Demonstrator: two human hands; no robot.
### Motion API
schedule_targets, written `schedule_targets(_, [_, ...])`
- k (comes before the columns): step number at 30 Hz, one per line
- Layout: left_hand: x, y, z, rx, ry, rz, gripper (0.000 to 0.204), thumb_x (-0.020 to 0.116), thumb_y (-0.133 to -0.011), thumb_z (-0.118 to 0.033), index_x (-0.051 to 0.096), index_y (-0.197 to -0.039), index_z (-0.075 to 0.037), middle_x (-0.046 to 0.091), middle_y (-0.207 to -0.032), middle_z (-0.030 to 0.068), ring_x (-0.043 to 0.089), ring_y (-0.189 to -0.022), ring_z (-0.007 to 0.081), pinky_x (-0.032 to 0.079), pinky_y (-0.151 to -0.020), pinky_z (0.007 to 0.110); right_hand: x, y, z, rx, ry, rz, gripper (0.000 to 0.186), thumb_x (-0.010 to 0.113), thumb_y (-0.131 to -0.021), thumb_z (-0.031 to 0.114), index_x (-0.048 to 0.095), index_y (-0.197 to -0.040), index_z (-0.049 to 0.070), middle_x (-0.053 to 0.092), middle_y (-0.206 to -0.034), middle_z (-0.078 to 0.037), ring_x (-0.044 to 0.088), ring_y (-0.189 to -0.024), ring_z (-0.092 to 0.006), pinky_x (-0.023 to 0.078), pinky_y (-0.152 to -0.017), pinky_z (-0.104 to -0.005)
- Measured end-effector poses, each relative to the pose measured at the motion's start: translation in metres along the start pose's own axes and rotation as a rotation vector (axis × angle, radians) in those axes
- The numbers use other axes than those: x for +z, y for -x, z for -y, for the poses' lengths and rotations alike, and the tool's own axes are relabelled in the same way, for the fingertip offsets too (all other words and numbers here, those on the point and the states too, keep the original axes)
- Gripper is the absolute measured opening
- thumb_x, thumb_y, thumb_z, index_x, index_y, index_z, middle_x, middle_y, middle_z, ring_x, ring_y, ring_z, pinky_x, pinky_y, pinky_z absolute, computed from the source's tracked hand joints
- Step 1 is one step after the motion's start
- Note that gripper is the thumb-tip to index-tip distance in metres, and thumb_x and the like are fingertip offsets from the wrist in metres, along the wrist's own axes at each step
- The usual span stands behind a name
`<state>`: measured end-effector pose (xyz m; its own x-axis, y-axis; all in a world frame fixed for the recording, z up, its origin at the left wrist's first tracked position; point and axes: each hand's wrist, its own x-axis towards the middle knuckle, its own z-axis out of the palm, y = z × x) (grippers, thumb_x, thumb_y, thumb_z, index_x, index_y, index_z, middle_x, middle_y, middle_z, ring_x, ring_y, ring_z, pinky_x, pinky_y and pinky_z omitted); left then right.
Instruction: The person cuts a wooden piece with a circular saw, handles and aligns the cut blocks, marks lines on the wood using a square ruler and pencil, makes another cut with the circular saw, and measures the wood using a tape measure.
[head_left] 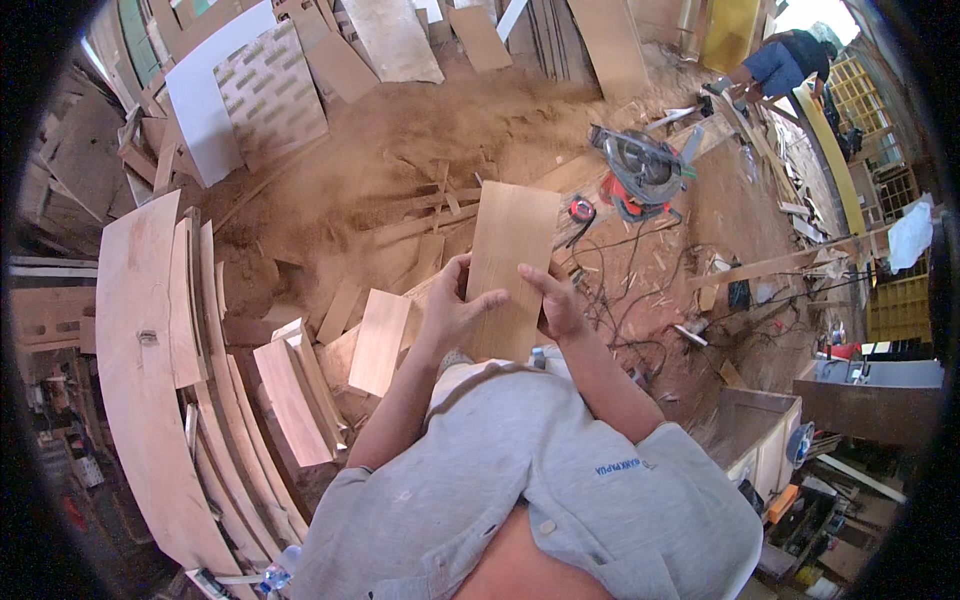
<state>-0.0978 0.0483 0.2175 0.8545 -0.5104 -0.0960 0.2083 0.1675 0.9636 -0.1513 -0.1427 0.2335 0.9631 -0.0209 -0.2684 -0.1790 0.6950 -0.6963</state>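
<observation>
Holding a flat wooden board by both long edges

The flat wooden board (515, 235) is in front of the person's body, near the middle of the view, its long side running away from the grey shirt (500, 440). The left hand (452, 305) pinches its left edge: the thumb lies across the upper face, and the fingers curl at the edge, their tips partly hidden. The right hand (562, 310) pinches the opposite edge, its thumb tip on the face and the other fingers bent round the side; how far they reach underneath cannot be told. Both hands are curved around the board and stand apart, with a strip of its face bare between them.

Just right of the board's far end lies a red and black tape measure (581, 209), and beyond it stands a red and black power saw (640, 172). Dark cables (625, 290) tangle on the ground to the right. Left of the left hand are a short pale board (378, 342) and a small stack of boards (297, 400); farther left, long planks (145, 370) lean side by side. Brown sawdust (370, 150) spreads ahead, below a patterned panel (270, 95). Well apart, at the upper right, a co-worker (785, 68) bends forward.
</observation>
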Motion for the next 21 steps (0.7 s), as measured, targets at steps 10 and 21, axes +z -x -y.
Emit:
schedule_targets(10, [-0.004,-0.013,0.001,0.027,0.02,0.02,0.059,0.084,-0.097,-0.021,0.055,-0.144,0.001,0.071,-0.127,0.0104,0.069,-0.114,0.0166,0.056,-0.097,0.032,0.001,-0.008,0.006,-0.088,0.125,-0.08,0.048,0.078,-0.094,0.015,0.063,-0.138,0.001,0.071,-0.127,-0.011,0.07,-0.117,-0.0227,0.06,-0.097,-0.0405])
schedule_targets(21, [-0.103,0.036,0.107,-0.095,-0.697,-0.466,0.046,0.075,-0.099,-0.032,0.069,-0.134,-0.002,0.077,-0.118,0.0171,0.073,-0.109,0.0278,0.057,-0.098,0.04,-0.123,-0.062,-0.085,0.108,0.201,-0.43,0.049,0.077,-0.101,0.018,0.06,-0.143,-0.003,0.069,-0.132,-0.01,0.071,-0.112,-0.0241,0.06,-0.096,-0.0399])
